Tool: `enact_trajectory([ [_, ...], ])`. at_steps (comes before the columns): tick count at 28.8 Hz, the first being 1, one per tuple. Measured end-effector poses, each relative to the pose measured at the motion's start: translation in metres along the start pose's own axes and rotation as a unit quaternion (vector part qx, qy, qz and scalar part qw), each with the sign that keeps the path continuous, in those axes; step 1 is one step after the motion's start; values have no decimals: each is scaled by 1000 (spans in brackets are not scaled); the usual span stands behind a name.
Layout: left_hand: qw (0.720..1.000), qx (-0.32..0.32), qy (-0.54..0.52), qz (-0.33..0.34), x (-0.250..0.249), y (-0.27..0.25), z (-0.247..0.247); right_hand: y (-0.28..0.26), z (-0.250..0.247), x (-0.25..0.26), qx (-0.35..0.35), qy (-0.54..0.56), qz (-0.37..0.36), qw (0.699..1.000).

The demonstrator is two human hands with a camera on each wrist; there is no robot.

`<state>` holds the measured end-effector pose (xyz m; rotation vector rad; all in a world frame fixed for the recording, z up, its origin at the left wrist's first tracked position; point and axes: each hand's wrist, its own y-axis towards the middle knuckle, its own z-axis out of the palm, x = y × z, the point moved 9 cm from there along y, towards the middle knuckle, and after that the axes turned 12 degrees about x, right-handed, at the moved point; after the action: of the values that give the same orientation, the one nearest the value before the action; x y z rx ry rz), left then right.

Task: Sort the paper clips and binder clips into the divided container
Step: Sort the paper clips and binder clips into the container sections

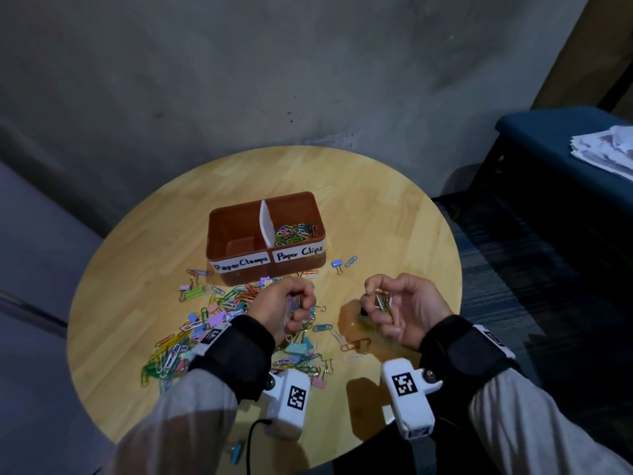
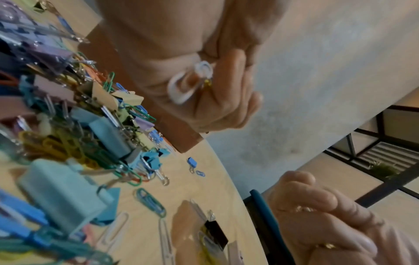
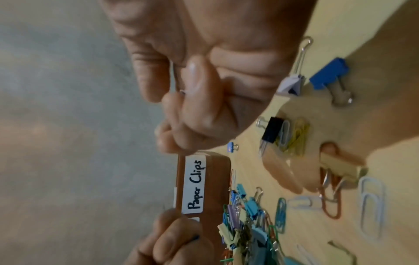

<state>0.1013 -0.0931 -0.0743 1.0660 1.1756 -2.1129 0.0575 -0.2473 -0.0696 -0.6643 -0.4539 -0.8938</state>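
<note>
The brown divided container (image 1: 233,224) stands at the middle of the round table (image 1: 394,228). Its right half, labelled "Paper Clips" (image 3: 195,184), holds coloured paper clips (image 1: 294,233). Its left half, labelled "Paper Clamps", looks empty. A mixed pile of paper clips and binder clips (image 1: 219,303) lies in front of it, to the left. My left hand (image 1: 301,305) hovers over the pile, fingers curled round a white paper clip (image 2: 188,84). My right hand (image 1: 380,299) grips a bunch of paper clips (image 1: 383,299) above a black binder clip (image 3: 271,130).
A blue binder clip (image 1: 337,264) and a blue paper clip (image 1: 351,261) lie right of the container. Loose clips are scattered between my hands. A dark blue bench (image 1: 548,142) with papers (image 1: 606,149) stands beyond the table's right edge. A grey wall runs behind.
</note>
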Motion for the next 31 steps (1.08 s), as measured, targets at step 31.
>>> enact_trajectory([
  [31,925,-104,366,6,-22,-5,-9,28,20,-29,-53,-833,185,518],
])
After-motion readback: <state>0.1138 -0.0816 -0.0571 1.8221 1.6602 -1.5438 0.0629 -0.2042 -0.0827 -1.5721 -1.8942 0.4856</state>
